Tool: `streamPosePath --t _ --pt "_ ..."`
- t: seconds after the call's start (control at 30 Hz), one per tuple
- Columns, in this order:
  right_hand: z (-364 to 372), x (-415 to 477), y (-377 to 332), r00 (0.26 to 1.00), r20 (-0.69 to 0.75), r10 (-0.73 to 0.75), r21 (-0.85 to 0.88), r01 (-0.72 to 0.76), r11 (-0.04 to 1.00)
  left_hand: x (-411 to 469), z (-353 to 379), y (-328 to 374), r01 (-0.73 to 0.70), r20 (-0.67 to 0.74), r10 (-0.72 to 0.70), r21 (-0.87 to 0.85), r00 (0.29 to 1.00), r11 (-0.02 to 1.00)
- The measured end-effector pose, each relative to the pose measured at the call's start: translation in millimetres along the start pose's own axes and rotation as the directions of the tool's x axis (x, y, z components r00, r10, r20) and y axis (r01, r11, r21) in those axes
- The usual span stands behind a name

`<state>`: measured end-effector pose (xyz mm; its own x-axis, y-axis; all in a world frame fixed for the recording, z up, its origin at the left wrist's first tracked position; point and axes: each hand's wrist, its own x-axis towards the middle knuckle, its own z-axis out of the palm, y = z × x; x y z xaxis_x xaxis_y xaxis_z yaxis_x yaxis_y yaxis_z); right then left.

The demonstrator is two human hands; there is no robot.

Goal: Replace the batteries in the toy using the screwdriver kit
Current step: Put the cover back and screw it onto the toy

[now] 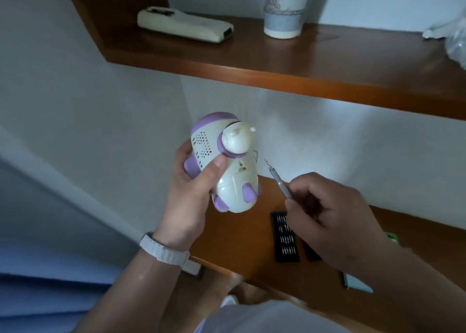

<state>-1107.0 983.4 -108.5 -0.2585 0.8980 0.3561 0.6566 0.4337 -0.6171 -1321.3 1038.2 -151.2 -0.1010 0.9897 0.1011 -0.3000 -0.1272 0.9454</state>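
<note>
Left hand (194, 181) up in front of the wall, and its grip is wrapped round the white-and-purple plastic toy (227, 161). The thumb lies across the perforated speaker grille and the fingers curl round the far side. The toy is held in the air above the near-left end of the brown wooden counter (239, 244), tilted, with its little white figure head facing the camera and its purple feet pointing down and out.

Over to the right hand (327, 214): its grip is closed on the slim silver metal screwdriver (280, 179), pinched low on the shaft. The tip points up and to the left, just beside the toy's right flank but not touching it.

Below that hand, the black rectangular bit tray (285, 237) lies flat on the counter with rows of small bits showing. A second black piece (311, 253) lies just beside it, partly hidden by the hand. A pale blue box (358, 282) sits at the counter's near edge, and a small green item (392, 237) peeks out past the right wrist.

A white ribbed strap (164, 249) circles the left wrist. On the brown wooden shelf (277, 63) above lie a cream oblong device (184, 25) and a pale patterned cup (285, 7), well apart, with crumpled clear plastic (454, 37) at the far right.
</note>
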Motion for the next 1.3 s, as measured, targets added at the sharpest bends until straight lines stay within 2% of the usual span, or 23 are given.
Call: streamPosePath --t 0.37,0.73,0.97,1.3 --pt "-27 9 -28 0.985 -0.067 -0.161 -0.027 0.159 0.987 -13 6 38 -0.118 -0.066 0.124 0.087 0.990 0.989" --pt "-32 13 -38 0.973 -0.122 -0.195 -0.045 0.190 0.981 -25 0 55 -0.258 -0.128 0.286 0.195 0.950 0.946" --pt "-31 14 -43 0.965 -0.143 -0.221 -0.077 0.212 0.974 -33 -1 59 -0.270 -0.139 0.304 0.216 0.943 0.938" --pt "-27 14 -42 0.973 -0.100 -0.208 -0.086 0.200 0.976 -38 2 61 -0.266 -0.131 0.298 0.218 0.946 0.939"
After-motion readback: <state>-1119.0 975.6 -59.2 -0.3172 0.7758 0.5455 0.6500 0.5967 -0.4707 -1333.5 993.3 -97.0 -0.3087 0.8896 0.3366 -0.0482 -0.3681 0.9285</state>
